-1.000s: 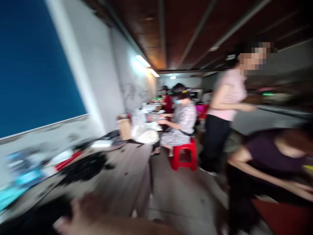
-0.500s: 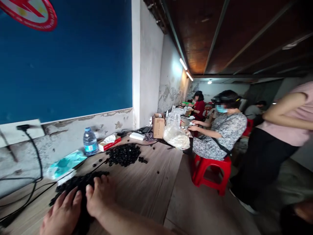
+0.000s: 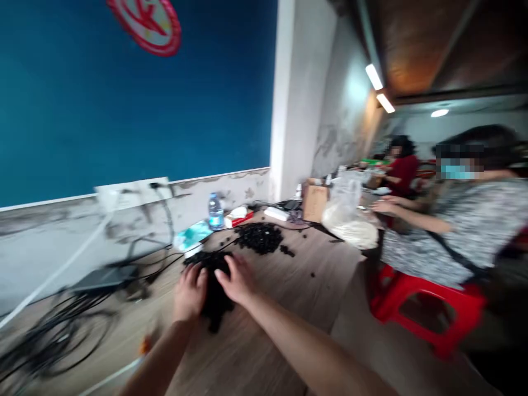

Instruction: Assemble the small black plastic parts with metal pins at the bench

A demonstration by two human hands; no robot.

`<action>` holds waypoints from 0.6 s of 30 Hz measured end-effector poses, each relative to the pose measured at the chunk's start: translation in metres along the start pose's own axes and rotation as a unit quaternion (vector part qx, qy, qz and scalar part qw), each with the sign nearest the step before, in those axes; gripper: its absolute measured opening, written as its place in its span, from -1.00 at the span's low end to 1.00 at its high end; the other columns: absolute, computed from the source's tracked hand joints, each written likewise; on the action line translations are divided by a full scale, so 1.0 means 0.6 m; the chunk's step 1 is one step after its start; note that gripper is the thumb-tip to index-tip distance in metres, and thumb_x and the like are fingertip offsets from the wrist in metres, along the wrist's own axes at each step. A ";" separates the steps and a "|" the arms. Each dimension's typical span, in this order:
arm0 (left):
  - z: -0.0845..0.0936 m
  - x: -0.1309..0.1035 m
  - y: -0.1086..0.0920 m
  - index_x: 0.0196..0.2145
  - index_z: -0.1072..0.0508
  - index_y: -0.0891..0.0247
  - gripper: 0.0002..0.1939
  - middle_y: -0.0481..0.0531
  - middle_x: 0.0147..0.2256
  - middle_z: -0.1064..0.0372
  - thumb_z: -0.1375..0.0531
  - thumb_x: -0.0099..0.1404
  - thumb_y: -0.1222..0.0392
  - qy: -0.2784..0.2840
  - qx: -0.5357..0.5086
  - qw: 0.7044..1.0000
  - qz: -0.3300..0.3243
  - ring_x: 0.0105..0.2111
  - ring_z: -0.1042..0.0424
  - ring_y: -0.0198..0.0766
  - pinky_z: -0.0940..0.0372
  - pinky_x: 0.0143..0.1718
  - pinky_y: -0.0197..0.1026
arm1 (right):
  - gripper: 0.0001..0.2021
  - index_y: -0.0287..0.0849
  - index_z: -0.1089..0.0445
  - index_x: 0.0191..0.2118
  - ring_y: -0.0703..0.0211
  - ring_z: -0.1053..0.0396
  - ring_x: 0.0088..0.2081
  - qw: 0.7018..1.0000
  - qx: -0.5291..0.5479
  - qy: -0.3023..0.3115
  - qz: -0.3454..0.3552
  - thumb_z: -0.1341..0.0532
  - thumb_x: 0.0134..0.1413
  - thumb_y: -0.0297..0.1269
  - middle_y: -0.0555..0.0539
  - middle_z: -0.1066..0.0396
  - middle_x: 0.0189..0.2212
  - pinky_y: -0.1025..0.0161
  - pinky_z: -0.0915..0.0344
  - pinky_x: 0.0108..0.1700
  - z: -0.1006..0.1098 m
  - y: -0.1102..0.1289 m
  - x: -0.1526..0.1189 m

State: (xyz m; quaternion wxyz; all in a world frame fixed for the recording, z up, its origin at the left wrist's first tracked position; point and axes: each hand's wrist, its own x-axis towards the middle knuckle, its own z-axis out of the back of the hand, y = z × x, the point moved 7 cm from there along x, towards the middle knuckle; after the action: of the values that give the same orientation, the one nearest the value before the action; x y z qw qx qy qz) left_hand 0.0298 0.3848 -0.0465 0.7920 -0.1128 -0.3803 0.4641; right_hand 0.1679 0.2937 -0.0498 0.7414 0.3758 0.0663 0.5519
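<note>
Both hands lie palm-down, fingers spread, no grip closed: left hand (image 3: 188,292) and right hand (image 3: 234,280) flank a pile of black beads (image 3: 214,286) mid-table (image 3: 264,341).

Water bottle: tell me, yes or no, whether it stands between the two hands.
No: the water bottle stands far back by the wall, while the left hand and right hand flank a pile of black pieces.
</note>
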 end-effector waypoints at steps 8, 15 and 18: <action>0.066 -0.058 0.027 0.03 -0.48 0.21 -0.56 0.17 0.06 -0.50 -0.03 0.35 -0.03 0.011 -0.150 0.985 0.088 0.09 -0.45 -0.04 -0.36 0.11 0.02 | 0.00 -0.16 -0.12 0.40 -0.53 0.03 0.39 0.992 -0.014 0.061 0.113 -0.46 -0.11 0.11 -0.36 0.05 0.44 -0.51 0.02 0.30 -0.001 -0.029 -0.096; 0.092 -0.162 -0.004 0.00 -0.51 0.21 -0.55 0.11 -0.09 -0.56 -0.14 0.28 -0.09 0.067 -0.227 0.961 0.145 -0.03 -0.52 0.00 -0.42 0.02 0.01 | -0.42 -0.37 -0.15 0.35 -0.16 -0.10 0.38 0.996 -0.006 0.016 0.087 -0.13 0.36 -0.12 -0.42 -0.18 0.33 -0.11 -0.12 0.37 -0.003 -0.069 -0.071; 0.094 -0.194 -0.018 -0.04 -0.55 0.16 -0.59 0.08 -0.16 -0.59 -0.20 0.24 -0.07 0.088 -0.241 0.953 0.160 -0.06 -0.55 0.01 -0.45 -0.04 -0.04 | -0.56 -0.29 -0.23 0.28 -0.08 -0.24 0.30 0.997 0.000 0.009 0.074 -0.11 0.40 -0.22 -0.32 -0.30 0.25 -0.11 -0.22 0.31 -0.003 -0.090 -0.028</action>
State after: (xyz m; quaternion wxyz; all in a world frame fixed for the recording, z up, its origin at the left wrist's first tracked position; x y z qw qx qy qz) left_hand -0.0360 0.2737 -0.0599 0.6868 -0.3998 -0.3868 0.4678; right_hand 0.2023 0.2739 -0.0904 0.6980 0.3750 0.0451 0.6084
